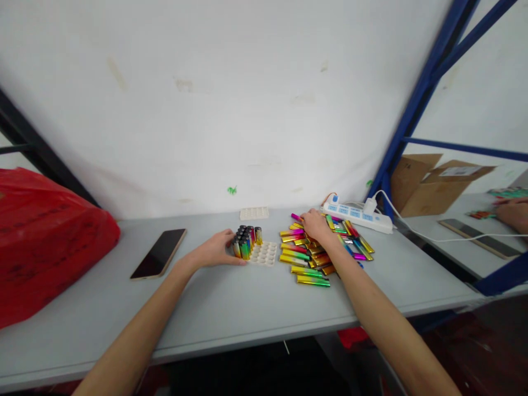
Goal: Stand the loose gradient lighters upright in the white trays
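My left hand (pixel 216 248) curves around the left end of a white tray (pixel 267 254) with round pockets, thumb along the near edge and fingers behind. Several shiny, colour-graded lighters (pixel 243 246) with dark tops stand upright in the tray's left part, next to that hand. The pockets on its right side hold nothing. Over to the right, my right hand (pixel 315 224) reaches down into a loose pile of metallic lighters (pixel 311 258) lying flat. Its fingertips are mostly hidden, so I cannot see what they grip.
A second white tray (pixel 254 213) lies near the wall. A phone (pixel 160 254) is at left, beside a red plastic bag (pixel 49 242). Behind the pile runs a power strip (pixel 358 216) with a white cable. Past the blue frame (pixel 416 99) are a cardboard box (pixel 433 184) and another person's hand (pixel 513 213).
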A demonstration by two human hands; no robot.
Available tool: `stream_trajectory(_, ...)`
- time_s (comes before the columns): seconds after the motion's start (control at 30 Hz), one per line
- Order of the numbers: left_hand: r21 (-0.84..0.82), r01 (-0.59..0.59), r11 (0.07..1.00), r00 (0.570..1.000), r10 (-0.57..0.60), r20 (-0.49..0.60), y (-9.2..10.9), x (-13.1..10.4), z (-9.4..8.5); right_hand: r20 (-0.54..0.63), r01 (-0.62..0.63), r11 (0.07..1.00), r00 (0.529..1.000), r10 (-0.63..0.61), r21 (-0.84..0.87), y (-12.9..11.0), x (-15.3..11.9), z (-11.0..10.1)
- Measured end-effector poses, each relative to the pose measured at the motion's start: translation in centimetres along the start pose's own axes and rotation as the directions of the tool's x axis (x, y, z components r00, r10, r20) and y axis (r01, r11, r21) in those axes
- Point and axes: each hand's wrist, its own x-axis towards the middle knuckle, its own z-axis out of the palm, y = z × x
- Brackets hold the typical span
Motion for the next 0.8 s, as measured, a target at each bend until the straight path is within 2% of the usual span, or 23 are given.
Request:
stream_trajectory(0.2,-0.002,-0.014,1.0,1.0,0.014,0.002,-0.3,0.1,0.2,-0.2,0.075,0.984,0.979,-0.043,0.159,-0.2,0.0,0.1)
stream_trajectory(0.33,0.005,-0.015,1.0,1.0,0.015,0.002,-0.3,0.1,0.2,-0.303,0.132,0.9,0.953,0.0,0.415,-0.9,0.3,0.0)
stream_trajectory(0.4,0.005,-0.012,1.0,1.0,0.012,0.0,-0.2,0.1,0.1,-0.301,0.176,0.745,0.953,0.035,0.644,-1.4,0.3,0.1)
stream_trajectory(0.47,0.005,-0.006,1.0,1.0,0.006,-0.004,-0.1,0.1,0.1,-0.247,0.215,0.442,0.969,0.015,0.871,-2.2,0.1,0.0)
stream_trajectory(0.53,-0.004,-0.007,1.0,1.0,0.007,-0.008,-0.1,0.1,0.1,-0.194,0.2,0.118,0.979,-0.061,0.973,-3.1,-0.4,-0.3)
stream_trajectory(0.57,-0.011,-0.009,1.0,1.0,0.009,-0.012,-0.1,0.1,0.1,-0.176,0.177,0.006,0.979,-0.099,0.984,-3.5,-0.8,-0.4)
stream_trajectory(0.6,-0.018,-0.012,1.0,1.0,0.011,-0.015,-0.1,0.1,0.1,-0.158,0.151,-0.062,0.979,-0.131,0.987,-4.0,-1.1,-0.6)
stream_trajectory(0.67,-0.024,-0.014,1.0,1.0,0.014,-0.017,-0.2,0.1,0.2,-0.111,0.092,-0.114,0.978,-0.177,0.989,-4.9,-1.8,-1.0)
stream_trajectory(0.8,-0.013,-0.012,1.0,1.0,0.012,-0.004,-0.3,0.1,0.3,-0.048,0.027,-0.091,0.972,-0.229,0.995,-6.3,-2.7,-1.2)
